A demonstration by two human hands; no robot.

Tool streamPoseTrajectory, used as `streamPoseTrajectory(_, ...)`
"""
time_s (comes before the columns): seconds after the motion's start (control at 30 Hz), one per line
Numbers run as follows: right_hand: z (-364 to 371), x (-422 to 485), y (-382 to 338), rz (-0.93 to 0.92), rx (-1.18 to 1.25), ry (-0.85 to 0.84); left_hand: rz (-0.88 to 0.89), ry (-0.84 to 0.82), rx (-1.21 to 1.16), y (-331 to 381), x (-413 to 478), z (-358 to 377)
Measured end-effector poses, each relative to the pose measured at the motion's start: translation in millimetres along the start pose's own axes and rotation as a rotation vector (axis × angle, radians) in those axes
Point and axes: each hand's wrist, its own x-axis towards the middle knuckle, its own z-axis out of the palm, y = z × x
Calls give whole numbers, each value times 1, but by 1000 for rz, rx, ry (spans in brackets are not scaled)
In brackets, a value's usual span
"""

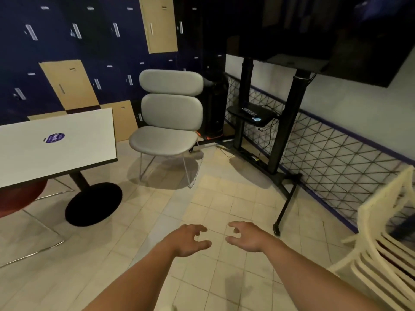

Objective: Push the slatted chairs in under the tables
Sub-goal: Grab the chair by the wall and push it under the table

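The left hand (190,240) and right hand (246,237) hung over the tiles (224,198) — fingers loosely curled, holding nothing. The slatted chair (365,217) stood at the right edge, well apart from the table (78,131), whose purple sticker (54,138) was too blurred to read.

Office break/lounge area: wall of lockers (74,57), café table (56,142), padded lounge chair (168,122), TV stand (292,122).

Two bare hands, left hand (190,240) and right hand (246,236), held empty over tiled floor (139,250), fingers loosely curled, slatted chair (381,239) near right, white desk (56,144) far left, padded grey chair (168,122) beyond
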Motion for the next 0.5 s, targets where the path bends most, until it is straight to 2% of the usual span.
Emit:
streamPoseTrajectory(0.3,-66,111,3,192,170,183,219,-171,202,12,182,-110)
streamPoseTrajectory(0.5,-105,131,25,345,328,305,386,-325,360,70,284,-150)
